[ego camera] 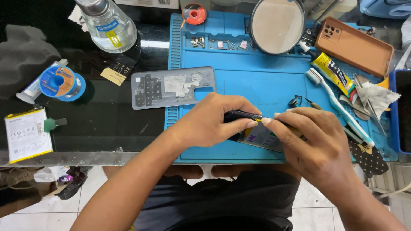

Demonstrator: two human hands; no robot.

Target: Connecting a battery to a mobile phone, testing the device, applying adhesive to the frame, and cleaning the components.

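My left hand grips the upper end of a black opened phone tilted on its edge over the blue work mat. My right hand holds the phone's other end, and its fingertips press a thin yellow-tipped tool along the phone's top edge. The phone's inside shows a greyish panel between my two hands. Most of the phone is hidden under my fingers.
A grey phone back cover lies at the mat's left edge. A round mirror, glue tube, toothbrush, brown-cased phone, small screws, clear bottle, solder spool and white battery surround them.
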